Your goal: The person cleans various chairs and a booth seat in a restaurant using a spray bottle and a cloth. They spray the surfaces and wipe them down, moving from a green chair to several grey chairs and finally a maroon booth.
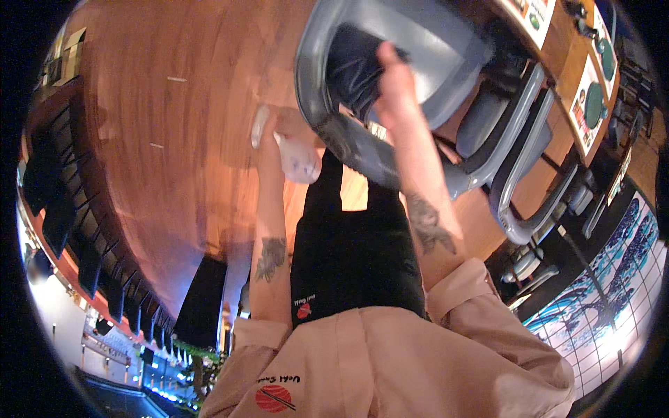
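My left hand (268, 133) grips a whitish item (300, 161) above the wooden floor. Blur hides whether it is a bottle or a cloth. My right hand (396, 86) reaches over the rounded grey backrest (360, 146) of a chair. It is closed on what looks like a dark, creased cloth (355, 73), which lies against the inside of the backrest. Beyond that hand is the shiny grey chair seat (434, 47). Motion blurs the fingers of both hands.
More grey chairs (515, 157) line the wooden table (562, 62) on the right. Printed placemats (580, 112) and dark green dishes (594, 104) lie on it. Black chairs (57, 219) stand in a row at far left. A wave mural (601, 277) covers the lower right wall.
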`<state>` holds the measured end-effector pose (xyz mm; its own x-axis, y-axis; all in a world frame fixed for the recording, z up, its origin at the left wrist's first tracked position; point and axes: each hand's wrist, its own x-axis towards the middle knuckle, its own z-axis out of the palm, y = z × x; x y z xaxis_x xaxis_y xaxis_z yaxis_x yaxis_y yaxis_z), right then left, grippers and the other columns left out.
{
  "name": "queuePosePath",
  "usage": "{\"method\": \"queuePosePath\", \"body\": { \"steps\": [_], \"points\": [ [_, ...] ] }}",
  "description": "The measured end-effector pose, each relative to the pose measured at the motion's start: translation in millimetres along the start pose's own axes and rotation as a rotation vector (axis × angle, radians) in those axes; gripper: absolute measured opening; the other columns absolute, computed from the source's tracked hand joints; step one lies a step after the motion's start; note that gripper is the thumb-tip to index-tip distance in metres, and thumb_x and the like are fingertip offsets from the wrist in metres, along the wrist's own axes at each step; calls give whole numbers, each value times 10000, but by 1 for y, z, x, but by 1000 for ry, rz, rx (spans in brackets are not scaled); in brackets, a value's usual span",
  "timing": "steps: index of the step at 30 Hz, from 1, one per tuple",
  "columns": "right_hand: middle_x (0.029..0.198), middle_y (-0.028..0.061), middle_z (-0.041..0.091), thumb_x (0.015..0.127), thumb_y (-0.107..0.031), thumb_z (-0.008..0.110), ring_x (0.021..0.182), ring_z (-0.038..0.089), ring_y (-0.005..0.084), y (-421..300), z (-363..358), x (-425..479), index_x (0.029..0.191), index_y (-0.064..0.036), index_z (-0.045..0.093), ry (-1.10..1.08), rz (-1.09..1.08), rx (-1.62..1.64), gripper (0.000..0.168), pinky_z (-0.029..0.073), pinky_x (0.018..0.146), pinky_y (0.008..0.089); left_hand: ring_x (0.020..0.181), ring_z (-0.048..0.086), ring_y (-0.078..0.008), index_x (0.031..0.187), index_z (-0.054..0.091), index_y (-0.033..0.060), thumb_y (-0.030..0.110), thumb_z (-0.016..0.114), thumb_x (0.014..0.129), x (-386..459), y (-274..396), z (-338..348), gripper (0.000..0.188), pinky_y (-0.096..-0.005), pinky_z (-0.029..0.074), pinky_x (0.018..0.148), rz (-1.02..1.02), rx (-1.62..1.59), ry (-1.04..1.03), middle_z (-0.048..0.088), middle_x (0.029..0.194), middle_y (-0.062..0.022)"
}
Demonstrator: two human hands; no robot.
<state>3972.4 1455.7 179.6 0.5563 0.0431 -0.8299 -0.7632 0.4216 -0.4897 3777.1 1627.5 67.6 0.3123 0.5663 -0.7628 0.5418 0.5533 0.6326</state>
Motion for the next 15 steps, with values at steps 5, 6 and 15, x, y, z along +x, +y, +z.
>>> {"method": "queuePosePath", "body": {
  "steps": [5, 6, 15],
  "points": [
    [1327, 136, 621, 1023, -299, 564, 1215, 561, 261, -79, 30, 62, 1302, -6, 605, -108, -1020, -595, 407, 420, 1062, 397, 890, 641, -191, 1255, 614, -33, 339, 783, 837, -28, 2, -22, 585, -332, 515, 776, -33, 123, 87, 661, 1075, -130],
    [1399, 170, 575, 1008, -206, 546, 1321, 491, 324, -92, 46, 79, 1321, -20, 595, -197, -1249, -812, 368, 377, 1119, 436, 866, 641, -183, 1244, 618, -39, 327, 786, 839, -28, 3, -26, 571, -325, 515, 761, -40, 137, 106, 667, 1041, -133],
    [1417, 168, 571, 1006, -194, 561, 1420, 434, 347, -9, 41, 163, 1313, -77, 605, -218, -1439, -1321, 332, 275, 1174, 578, 693, 596, -121, 1016, 689, 31, 267, 768, 877, -47, 48, -39, 285, -291, 467, 645, 113, 173, 1, 646, 793, -51]
  ]
}}
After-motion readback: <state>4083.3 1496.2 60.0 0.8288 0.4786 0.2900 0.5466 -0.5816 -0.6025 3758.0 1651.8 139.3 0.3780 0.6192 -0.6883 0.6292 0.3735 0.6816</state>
